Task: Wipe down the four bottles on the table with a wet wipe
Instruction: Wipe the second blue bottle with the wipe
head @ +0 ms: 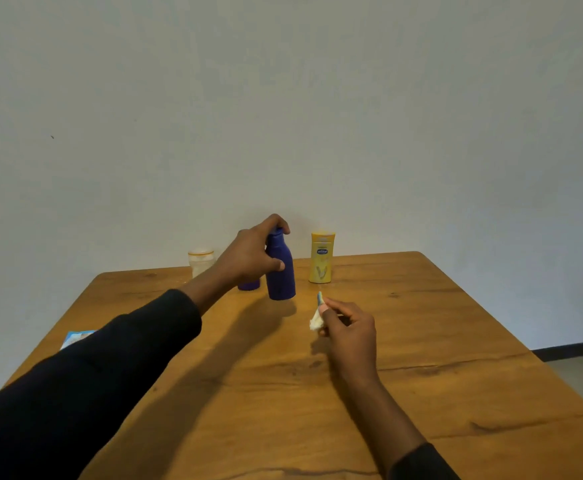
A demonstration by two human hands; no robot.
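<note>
Nearest, my right hand pinches the limp wet wipe; left hand grips the likely slick blue bottle high.

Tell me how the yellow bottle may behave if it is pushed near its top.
The yellow bottle stands upright, tall on a narrow base, so it would probably tip rather than slide on the table. It looks like smooth plastic: likely light, not fragile, perhaps slippery once wet.
</note>
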